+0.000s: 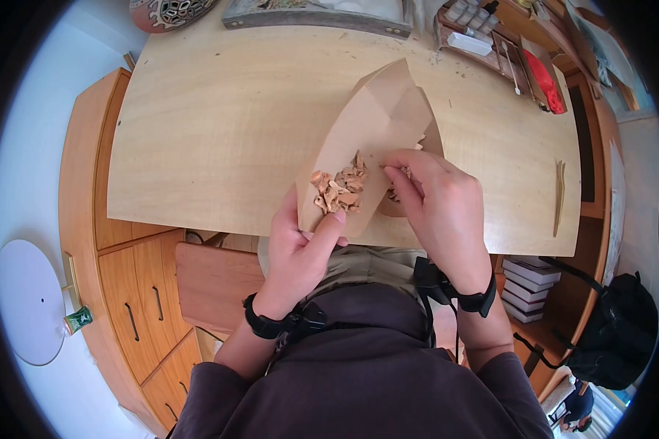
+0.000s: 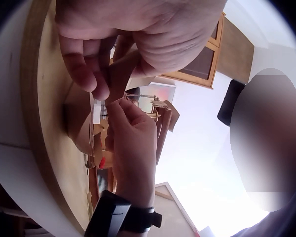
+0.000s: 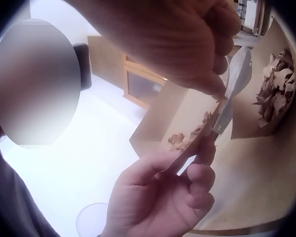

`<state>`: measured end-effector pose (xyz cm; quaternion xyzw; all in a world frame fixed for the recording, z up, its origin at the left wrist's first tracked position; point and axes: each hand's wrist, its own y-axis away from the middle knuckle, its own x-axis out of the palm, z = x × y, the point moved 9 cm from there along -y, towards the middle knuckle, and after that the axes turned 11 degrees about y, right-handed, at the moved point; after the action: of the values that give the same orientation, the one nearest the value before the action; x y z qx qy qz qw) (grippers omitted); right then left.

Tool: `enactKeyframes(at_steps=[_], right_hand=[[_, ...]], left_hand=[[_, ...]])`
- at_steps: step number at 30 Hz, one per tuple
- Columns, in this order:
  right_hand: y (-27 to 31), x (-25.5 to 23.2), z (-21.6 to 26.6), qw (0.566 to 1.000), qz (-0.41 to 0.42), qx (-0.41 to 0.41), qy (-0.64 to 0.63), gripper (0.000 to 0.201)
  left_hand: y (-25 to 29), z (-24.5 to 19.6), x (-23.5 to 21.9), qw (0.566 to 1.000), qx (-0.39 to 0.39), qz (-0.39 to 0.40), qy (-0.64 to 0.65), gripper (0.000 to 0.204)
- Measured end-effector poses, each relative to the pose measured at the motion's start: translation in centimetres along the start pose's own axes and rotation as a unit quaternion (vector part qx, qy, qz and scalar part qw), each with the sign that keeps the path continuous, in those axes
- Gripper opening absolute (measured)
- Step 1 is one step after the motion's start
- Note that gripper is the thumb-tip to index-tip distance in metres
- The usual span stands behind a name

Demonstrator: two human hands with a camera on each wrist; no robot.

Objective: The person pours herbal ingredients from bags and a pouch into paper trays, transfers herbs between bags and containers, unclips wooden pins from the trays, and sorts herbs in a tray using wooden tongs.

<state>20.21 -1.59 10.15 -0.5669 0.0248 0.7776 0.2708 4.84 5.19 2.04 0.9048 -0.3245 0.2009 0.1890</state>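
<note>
My left hand (image 1: pixel 300 249) grips the near end of a folded sheet of brown paper (image 1: pixel 373 110), thumb on top beside a heap of reddish-brown chips (image 1: pixel 340 192). The right wrist view shows the left hand (image 3: pixel 160 195) pinching the paper's edge below some chips (image 3: pixel 180 140). Over the paper's right side, my right hand (image 1: pixel 443 205) has thumb and index finger closed on what looks like a small brown piece. More chips (image 3: pixel 276 94) lie on brown paper (image 3: pixel 244 116) beyond the right hand (image 3: pixel 187 47), partly hidden by it in the head view.
On the wooden table (image 1: pixel 198 132), a grey-framed tray (image 1: pixel 315 22) and a patterned pot (image 1: pixel 170 13) stand at the back. A rack with small containers (image 1: pixel 472 33) and a red item (image 1: pixel 543 80) are back right; wooden tweezers (image 1: pixel 559 197) lie at the right edge.
</note>
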Motion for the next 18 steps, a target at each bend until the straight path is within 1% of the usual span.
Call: enactKeyframes(at_steps=[3,7,9,11,13,14,15,17,18], right_hand=[[0.2,-0.5,-0.8,1.000,0.004,0.015,0.004,0.006],[0.7,-0.9,-1.9,0.999,0.006,0.033,0.012,0.008],[0.7,-1.7,-1.6,0.999,-0.002,0.039,0.012,0.009],[0.6,-1.9,-1.4,0.999,-0.011,0.047,0.012,0.010],[0.1,-2.0,0.1,0.999,-0.039,-0.006,-0.020,0.011],[-0.2,-1.7,0.3,0.999,-0.040,-0.006,-0.020,0.011],[-0.4,-1.3,0.9,0.998,-0.038,-0.023,-0.045,0.015],[-0.8,-0.6,1.8,0.996,-0.036,-0.040,-0.071,0.018],[-1.0,-0.2,2.0,0.997,-0.029,-0.037,-0.068,0.014]], left_hand=[[0.1,0.4,-0.5,1.000,0.010,-0.015,0.016,0.033],[0.0,0.5,-0.6,1.000,0.021,-0.007,0.008,0.026],[0.1,0.2,-0.7,0.999,0.017,-0.029,0.000,0.020],[0.1,0.5,-0.8,1.000,0.013,-0.021,-0.006,0.022],[0.1,0.5,-0.6,1.000,0.009,-0.011,-0.013,0.023],[0.3,0.5,-0.5,1.000,0.003,-0.023,-0.007,0.024],[0.4,0.5,-0.6,0.999,-0.003,-0.036,0.000,0.025],[0.5,0.4,-0.4,1.000,-0.004,-0.028,0.001,0.025],[0.5,0.4,-0.3,1.000,-0.006,-0.019,0.001,0.026]])
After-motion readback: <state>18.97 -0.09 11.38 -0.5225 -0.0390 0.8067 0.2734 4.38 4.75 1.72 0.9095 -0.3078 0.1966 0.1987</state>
